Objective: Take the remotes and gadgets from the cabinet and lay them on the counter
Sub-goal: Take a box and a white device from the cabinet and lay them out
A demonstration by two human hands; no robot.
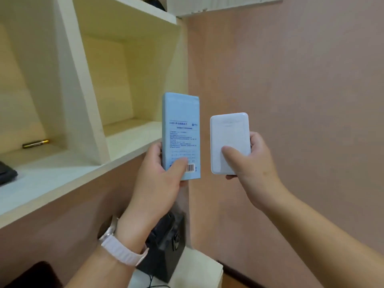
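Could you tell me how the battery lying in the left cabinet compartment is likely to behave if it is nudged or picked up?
The battery looks cylindrical and lies on its side on the smooth shelf, so a nudge would probably roll it. It seems stiff and slim, likely needing a fingertip pinch. Its glossy casing may be slightly slippery.

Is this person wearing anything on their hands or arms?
No gloves or sleeves show: the left hand, the right hand and both forearms are bare. The only item is a watch on the left wrist, with a pale pinkish woven-looking strap.
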